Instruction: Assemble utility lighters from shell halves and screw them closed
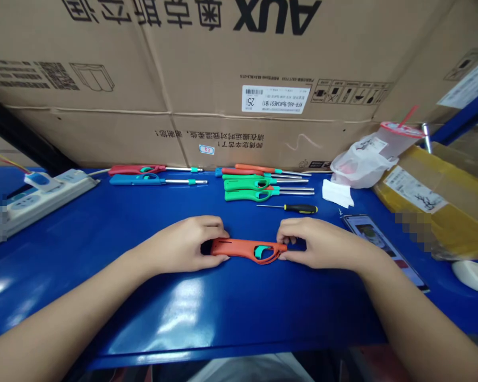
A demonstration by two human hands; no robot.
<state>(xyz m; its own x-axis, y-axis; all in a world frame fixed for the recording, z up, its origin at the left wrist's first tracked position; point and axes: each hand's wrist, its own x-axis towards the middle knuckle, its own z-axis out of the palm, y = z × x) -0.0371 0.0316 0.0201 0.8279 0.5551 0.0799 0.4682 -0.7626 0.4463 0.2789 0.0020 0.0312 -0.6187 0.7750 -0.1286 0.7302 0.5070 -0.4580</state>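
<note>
An orange lighter body (245, 248) with a teal trigger lies flat on the blue table (103, 239), close in front of me. My left hand (191, 241) pinches its left end, fingers curled round it. My right hand (322, 243) grips its right end, fingers closed on the tip. Further back lie a red long-nosed lighter (143, 170) and a blue one (143, 180) side by side, then a pile of green and orange lighters (255, 185). A small screwdriver (295, 208) with a black and yellow handle lies just behind my right hand.
Large cardboard boxes (223, 79) wall off the back. A white power strip (35, 199) sits at the left. At the right are folded white tissue (336, 192), a plastic bag with a cup (366, 156), a phone (376, 239), a yellow parcel (442, 207) and a tape roll (476, 276).
</note>
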